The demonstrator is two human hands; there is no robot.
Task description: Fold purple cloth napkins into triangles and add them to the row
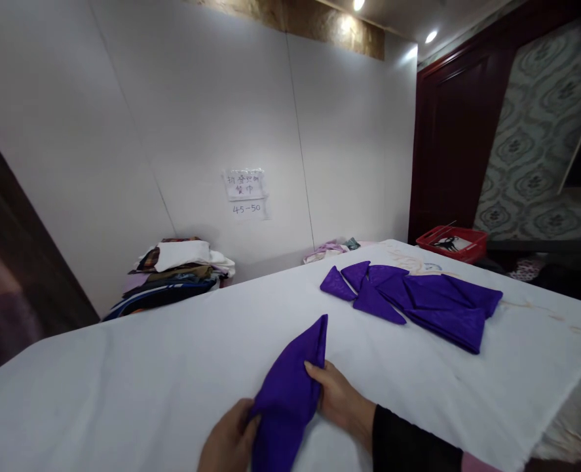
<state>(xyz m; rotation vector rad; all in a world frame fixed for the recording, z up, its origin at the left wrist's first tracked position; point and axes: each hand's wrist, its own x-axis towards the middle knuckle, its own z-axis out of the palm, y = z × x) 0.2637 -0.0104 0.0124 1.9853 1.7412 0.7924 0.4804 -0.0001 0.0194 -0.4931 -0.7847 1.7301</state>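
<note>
A purple cloth napkin (287, 400), folded to a point at its top, is held up over the white-covered table (162, 373). My left hand (231, 436) pinches its left edge between thumb and fingers. On the right side, my right hand (339, 396) grips it with the thumb lying on the front and the fingers behind, mostly hidden. The napkin's lower end runs out of the bottom of the view. Beyond it lie several folded purple napkins (381, 301), some in pointed triangular shapes, and flatter folded purple cloths (447, 305) to their right.
Piled clothes (177, 269) stand at the table's far left edge, against a white wall panel (211, 118). A paper sign (245, 193) with handwriting hangs there. More fabric (332, 249) lies at the back. A red plastic basket (452, 244) sits at the far right corner.
</note>
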